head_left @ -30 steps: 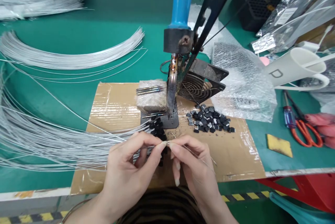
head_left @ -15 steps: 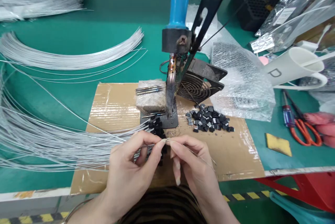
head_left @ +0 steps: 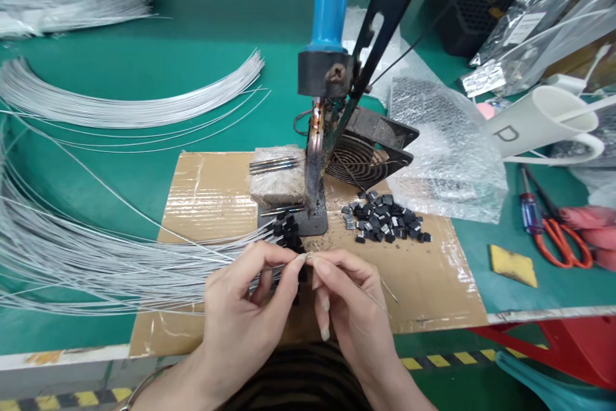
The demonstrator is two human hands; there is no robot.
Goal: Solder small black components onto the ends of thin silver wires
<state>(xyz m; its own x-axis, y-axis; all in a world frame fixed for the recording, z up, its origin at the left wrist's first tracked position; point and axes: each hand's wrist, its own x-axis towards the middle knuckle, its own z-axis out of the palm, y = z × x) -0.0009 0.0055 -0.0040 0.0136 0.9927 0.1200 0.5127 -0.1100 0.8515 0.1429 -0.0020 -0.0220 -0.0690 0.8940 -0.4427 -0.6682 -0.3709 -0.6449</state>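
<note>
My left hand [head_left: 250,302] is closed in a pinch at the end of a thin grey wire. Opposite it, almost touching, my right hand [head_left: 353,308] pinches a thin wire [head_left: 389,290] whose tail sticks out beyond the hand. A tiny silvery bit shows between the fingertips, too small to make out. Behind the left hand lies a bundle of grey wires [head_left: 144,270] with black connectors [head_left: 287,231] on their ends. Above the hands, a blue-handled soldering iron [head_left: 315,167] points tip down in its clamp. Loose black connectors [head_left: 385,217] are heaped to the right.
Cardboard [head_left: 433,283] covers the bench under the hands. A wrapped block [head_left: 276,190] and a small fan [head_left: 360,158] stand by the iron. To the right are bubble wrap [head_left: 447,154], a white mug [head_left: 539,122], orange-handled scissors [head_left: 563,251] and a yellow sponge [head_left: 513,265]. More wires [head_left: 135,109] lie back left.
Both hands stay pinched together in nearly the same place, with only a slight shift of the fingers and wrists. The wire tail by the right hand has moved a little.
</note>
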